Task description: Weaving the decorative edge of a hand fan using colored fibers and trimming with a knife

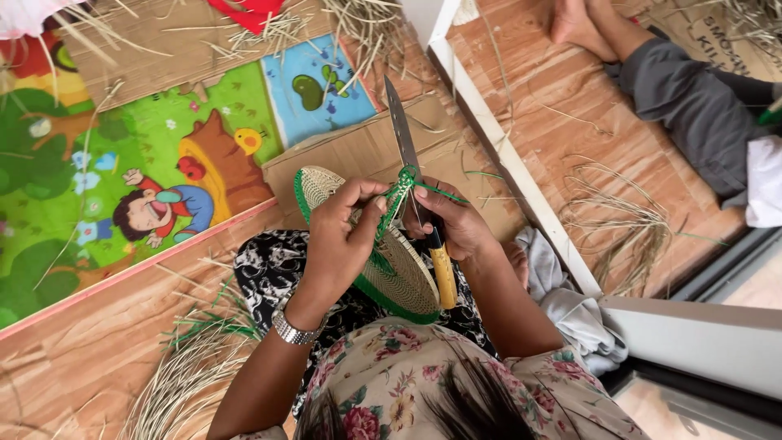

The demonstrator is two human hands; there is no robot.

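My left hand (342,236) pinches the upper rim of the round coiled straw mat with green edging (399,277), which stands on edge over my lap. Its green plastic lacing strand (403,186) rises between both hands. My right hand (456,224) grips the wooden-handled knife (444,273), blade pointing away from me, touching the strand.

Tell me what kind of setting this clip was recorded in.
Probably a home floor used for handcraft: wood-pattern flooring, a colourful cartoon play mat and loose dried straw. The left hand holds a coiled woven basket; the right hand grips a knife.
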